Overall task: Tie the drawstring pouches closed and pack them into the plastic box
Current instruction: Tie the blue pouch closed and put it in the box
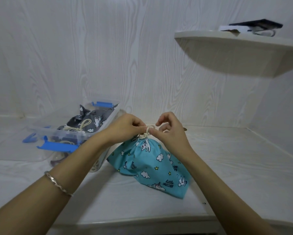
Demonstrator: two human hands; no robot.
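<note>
1. Left hand [125, 128] and right hand [171, 133] meet at the gathered neck of the turquoise unicorn-print pouch [152, 163]; each pinches the cream drawstring [146, 132] between thumb and fingertips, other fingers loosely curled.
2. Cord forms a small loop between the two pinches, knot directly below.
3. Pouch rests on the white table [227, 167], just right of the clear plastic box [78, 133].
4. Box, blue latches, holds a grey print pouch [89, 121].

A drawstring pouch [150, 165] lies on the worktop [227, 167], gathered neck toward the wall. To its left stands the plastic box [84, 133] with another pouch [89, 121] in it. A shelf [235, 48] hangs above, right.
</note>
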